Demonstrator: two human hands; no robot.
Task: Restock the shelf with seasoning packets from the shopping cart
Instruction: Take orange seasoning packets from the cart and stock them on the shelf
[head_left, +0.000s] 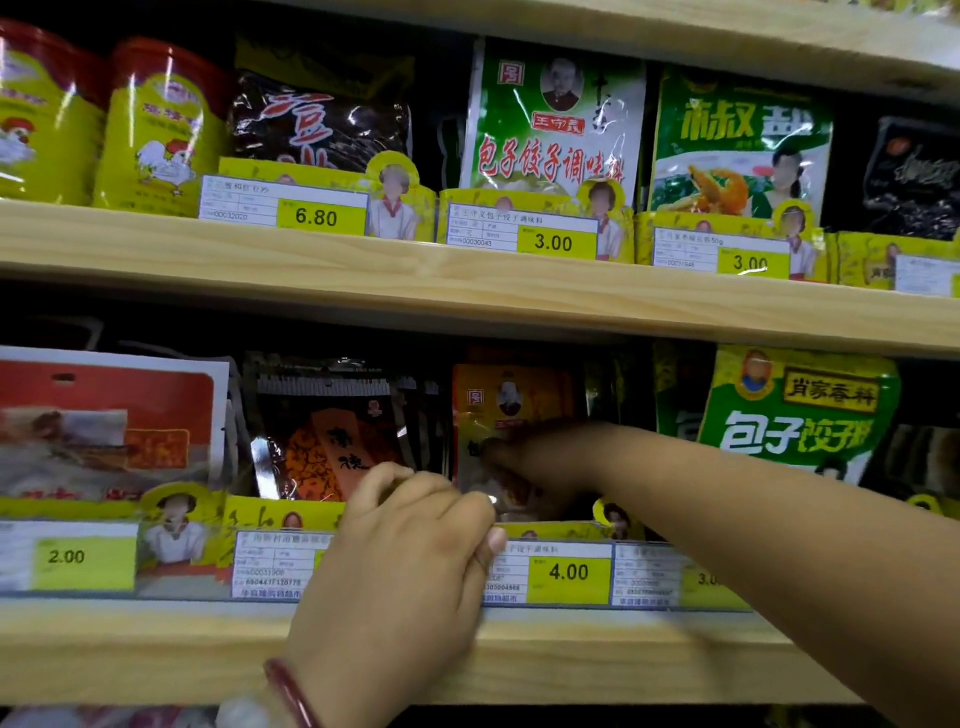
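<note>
An orange seasoning packet (511, 410) stands upright in the lower shelf's middle slot, above the 4.00 price tag (569, 572). My right hand (540, 457) reaches in from the right, and its fingers press against the packet's front. My left hand (415, 525) is in front of the shelf edge with curled fingers at the packet's lower left corner; its thumb lies over the price strip. Whether the left fingers pinch the packet is hard to tell. The shopping cart is out of view.
A black and orange packet (322, 441) stands just left of the slot, a green packet (800, 415) to the right, a red and white one (104, 426) far left. The upper wooden shelf (467, 291) carries yellow tins (161, 130) and more packets.
</note>
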